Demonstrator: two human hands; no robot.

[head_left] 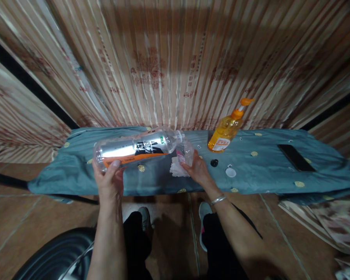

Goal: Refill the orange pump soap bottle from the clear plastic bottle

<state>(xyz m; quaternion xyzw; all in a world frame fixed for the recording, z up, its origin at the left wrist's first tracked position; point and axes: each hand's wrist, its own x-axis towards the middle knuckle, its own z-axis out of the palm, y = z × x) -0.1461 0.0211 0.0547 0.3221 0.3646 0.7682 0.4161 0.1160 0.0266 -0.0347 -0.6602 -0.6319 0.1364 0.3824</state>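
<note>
My left hand is wrapped round the base end of a large clear plastic bottle with a silver and orange label. The bottle lies almost level in the air, its uncapped-looking mouth pointing right. In my right hand is a small clear plastic container with a pink patch, its opening close to the bottle's mouth. Whether the two touch, I cannot tell. Below them a white scalloped cloth or tissue rests on the table. Any liquid passing between them is too blurred to make out.
A pump bottle of orange liquid stands behind my right hand. Near it lie a small black cap and a white disc. A dark phone is at the right on the teal tablecloth. A black stool stands lower left.
</note>
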